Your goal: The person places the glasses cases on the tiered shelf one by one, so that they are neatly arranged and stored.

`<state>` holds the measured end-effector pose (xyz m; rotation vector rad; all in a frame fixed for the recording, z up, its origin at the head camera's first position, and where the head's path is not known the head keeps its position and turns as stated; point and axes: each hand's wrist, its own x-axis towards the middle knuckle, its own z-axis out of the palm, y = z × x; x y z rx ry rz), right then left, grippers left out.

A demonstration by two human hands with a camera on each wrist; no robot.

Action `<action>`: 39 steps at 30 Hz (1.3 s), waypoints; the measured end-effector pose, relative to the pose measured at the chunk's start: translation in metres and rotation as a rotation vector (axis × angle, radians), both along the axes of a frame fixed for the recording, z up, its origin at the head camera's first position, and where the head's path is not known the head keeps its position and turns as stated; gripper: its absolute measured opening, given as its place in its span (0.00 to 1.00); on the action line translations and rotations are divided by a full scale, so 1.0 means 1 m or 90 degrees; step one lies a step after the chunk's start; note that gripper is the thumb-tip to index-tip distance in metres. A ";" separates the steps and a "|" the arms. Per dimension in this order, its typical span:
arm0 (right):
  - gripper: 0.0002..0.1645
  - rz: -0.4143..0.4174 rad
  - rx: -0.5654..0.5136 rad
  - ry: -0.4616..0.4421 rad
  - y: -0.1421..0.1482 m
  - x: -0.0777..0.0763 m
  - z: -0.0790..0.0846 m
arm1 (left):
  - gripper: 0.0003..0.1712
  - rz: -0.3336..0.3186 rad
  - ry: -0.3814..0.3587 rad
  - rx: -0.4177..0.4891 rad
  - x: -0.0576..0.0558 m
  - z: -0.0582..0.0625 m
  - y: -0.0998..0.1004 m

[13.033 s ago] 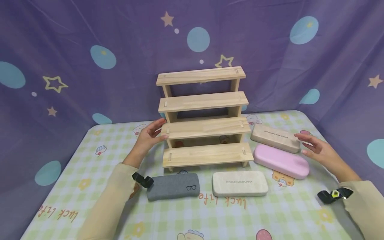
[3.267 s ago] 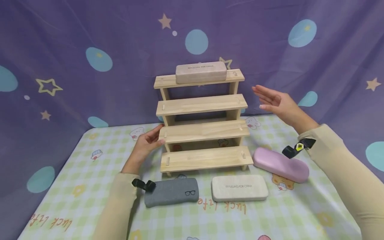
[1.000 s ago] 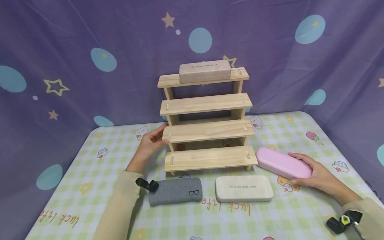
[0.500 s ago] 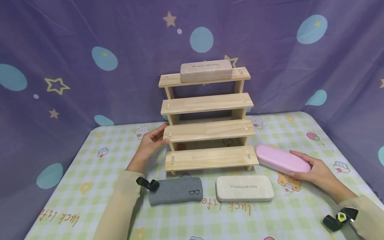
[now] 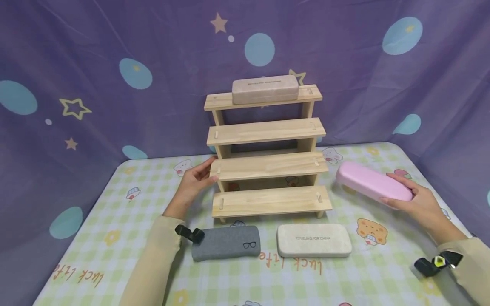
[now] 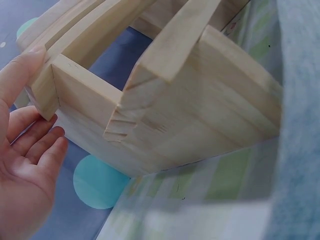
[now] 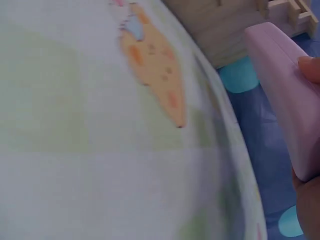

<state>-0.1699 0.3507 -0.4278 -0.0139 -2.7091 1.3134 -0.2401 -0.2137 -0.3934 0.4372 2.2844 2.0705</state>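
My right hand holds the pink case by its near end, fingers curled round it, lifted off the desk just right of the rack. Its long axis runs left-right, the far end pointing at the rack and tipped slightly up. My left hand rests flat-fingered against the rack's left side at the third step. One beige case lies on the top step; the other three steps are bare. The grey case and white case lie on the desk in front, not yet shelved
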 end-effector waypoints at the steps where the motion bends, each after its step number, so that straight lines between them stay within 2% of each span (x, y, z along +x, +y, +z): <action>1: 0.43 -0.003 -0.015 0.008 0.001 -0.001 0.003 | 0.35 -0.001 0.001 0.000 0.000 0.000 0.000; 8: 0.39 -0.019 -0.095 0.061 -0.001 -0.011 0.026 | 0.35 0.009 0.004 -0.003 0.000 0.002 0.002; 16: 0.39 0.013 -0.129 0.110 -0.019 -0.020 0.055 | 0.34 0.005 0.009 -0.008 0.001 0.003 0.004; 22: 0.39 0.106 -0.240 0.141 -0.041 -0.032 0.073 | 0.35 0.006 0.004 -0.006 0.000 0.003 0.006; 28: 0.39 0.131 -0.191 0.135 -0.069 -0.044 0.085 | 0.35 0.004 0.005 -0.002 -0.001 0.003 0.007; 35: 0.38 0.202 -0.268 0.127 -0.105 -0.066 0.097 | 0.35 0.015 0.009 -0.005 0.000 0.002 0.005; 39: 0.39 0.240 -0.258 0.121 -0.120 -0.081 0.106 | 0.35 0.013 0.010 -0.004 0.000 0.001 0.002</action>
